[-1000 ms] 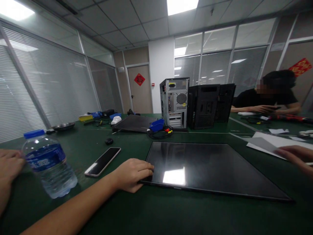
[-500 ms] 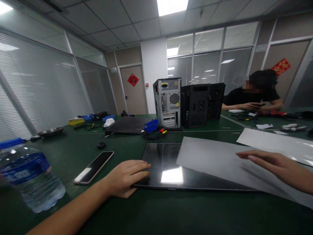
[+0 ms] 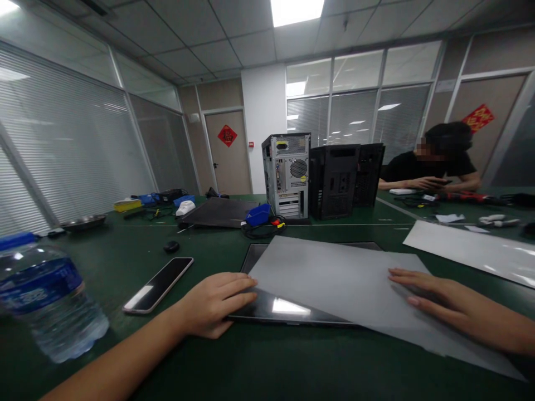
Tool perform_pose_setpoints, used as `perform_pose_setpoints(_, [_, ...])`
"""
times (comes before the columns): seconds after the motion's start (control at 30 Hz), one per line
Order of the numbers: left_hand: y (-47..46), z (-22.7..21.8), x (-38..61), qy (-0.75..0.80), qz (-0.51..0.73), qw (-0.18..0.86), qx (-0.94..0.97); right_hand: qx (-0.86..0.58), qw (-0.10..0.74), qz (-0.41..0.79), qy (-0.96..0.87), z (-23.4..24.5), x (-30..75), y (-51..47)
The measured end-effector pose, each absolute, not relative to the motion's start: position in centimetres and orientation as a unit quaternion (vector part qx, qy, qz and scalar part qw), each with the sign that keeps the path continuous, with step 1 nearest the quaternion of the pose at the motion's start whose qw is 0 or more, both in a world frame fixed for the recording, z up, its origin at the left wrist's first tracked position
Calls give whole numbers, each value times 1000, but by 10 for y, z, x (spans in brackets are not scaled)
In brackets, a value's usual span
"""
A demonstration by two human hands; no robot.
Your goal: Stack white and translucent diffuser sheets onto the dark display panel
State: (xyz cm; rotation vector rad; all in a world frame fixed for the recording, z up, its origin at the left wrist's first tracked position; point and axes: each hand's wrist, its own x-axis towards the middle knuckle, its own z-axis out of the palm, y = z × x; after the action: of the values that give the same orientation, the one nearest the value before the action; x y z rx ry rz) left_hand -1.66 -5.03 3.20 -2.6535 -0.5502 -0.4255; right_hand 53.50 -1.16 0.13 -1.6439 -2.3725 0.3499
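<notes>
A dark, glossy flat screen panel (image 3: 288,312) lies face up on the green table in front of me. Over much of it rests a thin translucent grey-white sheet (image 3: 317,273), turned at an angle, its right corner reaching past the panel toward the table's near side. My left hand (image 3: 219,303) lies at the panel's left end, fingers stretched over its edge and the tips beside the sheet's left corner. On the right part of the sheet, my right hand (image 3: 438,298) lies flat with fingers extended.
A water bottle (image 3: 45,301) and a phone (image 3: 159,285) are at my left. Computer cases (image 3: 288,175) stand at the back beside a flat black panel (image 3: 219,213). Another white sheet (image 3: 468,250) lies at right. Across the table sits a person (image 3: 434,161) holding something dark.
The translucent sheet has slid left over the panel, covering more of it, and its left corner now meets my left fingertips. My right hand shifted slightly left; my left hand stayed put.
</notes>
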Motion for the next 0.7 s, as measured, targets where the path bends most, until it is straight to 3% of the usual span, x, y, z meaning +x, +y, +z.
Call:
perform_pose_setpoints(0.2, [-49,31,-18,-196,-150,196,-949,-572,80,37,-816,-3,561,-3])
perform_pose_setpoints(0.7, [-41,23,-21,-187,-177,161,-953,-580,98,159,-793,-14,568,4])
